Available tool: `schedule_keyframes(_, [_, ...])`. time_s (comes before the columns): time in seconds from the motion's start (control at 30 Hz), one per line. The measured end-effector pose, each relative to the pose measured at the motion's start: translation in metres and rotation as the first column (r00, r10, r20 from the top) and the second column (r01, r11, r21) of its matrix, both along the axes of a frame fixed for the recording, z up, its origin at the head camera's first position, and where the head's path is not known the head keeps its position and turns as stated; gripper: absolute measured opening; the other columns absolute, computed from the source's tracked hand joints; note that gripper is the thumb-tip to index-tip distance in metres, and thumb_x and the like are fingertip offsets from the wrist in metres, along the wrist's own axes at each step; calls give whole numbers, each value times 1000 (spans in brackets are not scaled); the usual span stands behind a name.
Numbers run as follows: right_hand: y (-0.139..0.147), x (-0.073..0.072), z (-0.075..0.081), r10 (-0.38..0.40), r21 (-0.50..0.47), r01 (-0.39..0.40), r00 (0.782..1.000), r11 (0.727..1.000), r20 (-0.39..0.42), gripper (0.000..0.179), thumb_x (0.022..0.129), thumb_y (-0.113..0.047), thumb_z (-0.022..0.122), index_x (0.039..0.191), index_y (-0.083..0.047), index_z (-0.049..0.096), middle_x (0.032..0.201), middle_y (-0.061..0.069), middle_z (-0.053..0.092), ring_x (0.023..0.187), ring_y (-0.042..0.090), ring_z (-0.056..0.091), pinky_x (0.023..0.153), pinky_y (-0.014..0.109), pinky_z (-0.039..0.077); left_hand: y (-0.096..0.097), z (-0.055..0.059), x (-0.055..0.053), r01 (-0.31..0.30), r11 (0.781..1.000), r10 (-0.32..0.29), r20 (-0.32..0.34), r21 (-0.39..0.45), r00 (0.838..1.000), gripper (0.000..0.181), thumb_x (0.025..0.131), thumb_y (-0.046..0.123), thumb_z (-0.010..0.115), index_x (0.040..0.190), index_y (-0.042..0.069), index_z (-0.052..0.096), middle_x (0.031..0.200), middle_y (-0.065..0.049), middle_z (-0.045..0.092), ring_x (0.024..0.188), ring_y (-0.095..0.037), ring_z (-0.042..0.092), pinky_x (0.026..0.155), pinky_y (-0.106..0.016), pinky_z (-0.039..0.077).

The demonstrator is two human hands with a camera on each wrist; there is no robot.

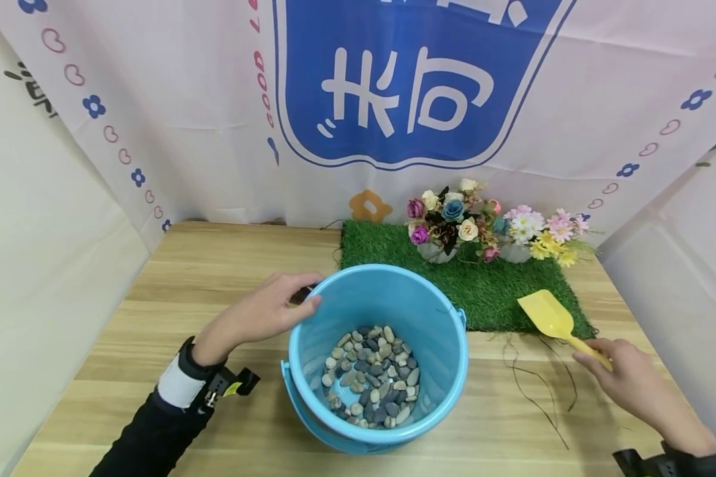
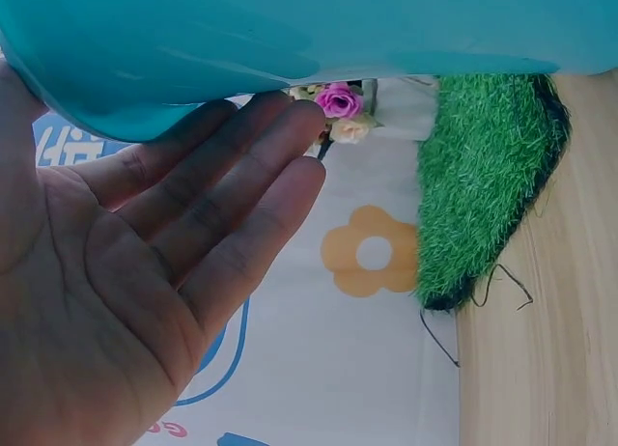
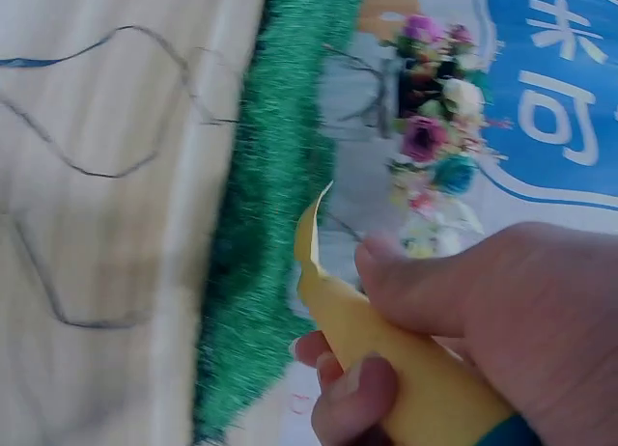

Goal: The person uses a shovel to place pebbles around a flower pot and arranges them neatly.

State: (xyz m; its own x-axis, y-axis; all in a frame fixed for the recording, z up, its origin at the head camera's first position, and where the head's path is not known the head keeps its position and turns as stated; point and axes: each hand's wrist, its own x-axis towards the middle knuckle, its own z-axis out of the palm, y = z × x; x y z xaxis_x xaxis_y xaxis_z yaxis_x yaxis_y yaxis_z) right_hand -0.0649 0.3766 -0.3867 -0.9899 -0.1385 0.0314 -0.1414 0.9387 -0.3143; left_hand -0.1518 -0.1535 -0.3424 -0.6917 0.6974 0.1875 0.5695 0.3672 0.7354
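Note:
A light blue bucket (image 1: 453, 371) stands on the wooden table, with grey and tan pebbles (image 1: 378, 371) over its bottom. My left hand (image 1: 268, 308) is at the bucket's far left rim. In the left wrist view its fingers (image 2: 237, 190) extend fairly straight along the outside of the bucket (image 2: 319, 31); the thumb tip is hidden there. To the right, my right hand (image 1: 632, 377) grips the handle of a yellow toy shovel (image 1: 549, 315), thumb on one side and fingers curled round the other. The shovel's blade is over the turf's right end and nothing shows on it.
A green artificial turf mat (image 1: 382, 242) lies behind the bucket. Two pots of artificial flowers (image 1: 453, 218) stand along its back edge. Loose dark threads (image 1: 531, 391) lie on the table (image 1: 227, 258) at right. A printed cloth (image 1: 215, 99) hangs behind.

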Motion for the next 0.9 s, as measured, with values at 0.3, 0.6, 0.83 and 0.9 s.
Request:
schedule_keyframes(0.3, [-5, 8, 42, 2, -135, -37, 969, 990, -247, 16, 92, -10, 55, 102, 2, 57, 67, 1, 49, 47, 5, 33, 37, 25, 30, -1, 1, 0, -1, 1000, 1, 3, -4, 1000, 29, 96, 21, 46, 122, 10, 52, 100, 1, 63, 83, -5, 61, 67, -26, 54])
schedule_keyframes(0.6, [-51, -4, 92, 70, -238, -143, 954, 961, -293, 20, 90, -10, 59, 107, -20, 54, 67, -7, 52, 47, 10, 38, 36, 24, 31, 0, -1, -1, 0, 1000, 0, -8, 1, 1000, 30, 96, 22, 46, 123, 10, 52, 101, 1, 63, 82, -4, 61, 66, -25, 54])
schedule_keyframes(0.83, [-94, -17, 110, 243, -87, -300, 886, 950, -395, 24, 87, -14, 65, 106, -29, 61, 65, -13, 43, 49, 5, 36, 41, 20, 29, 0, 0, -1, 3, 1000, -3, -22, -1, 1000, 30, 96, 21, 46, 123, 9, 52, 100, 0, 63, 82, -5, 61, 66, -25, 54])
schedule_keyframes(0.9, [-105, -21, 112, 313, -82, -375, 859, 923, -406, 27, 85, -12, 66, 108, -26, 63, 64, -15, 43, 49, 3, 35, 42, 18, 30, -1, 1, -1, -1, 1000, 1, -24, -7, 1000, 31, 96, 22, 46, 123, 9, 52, 101, 0, 63, 82, -4, 61, 67, -25, 54])
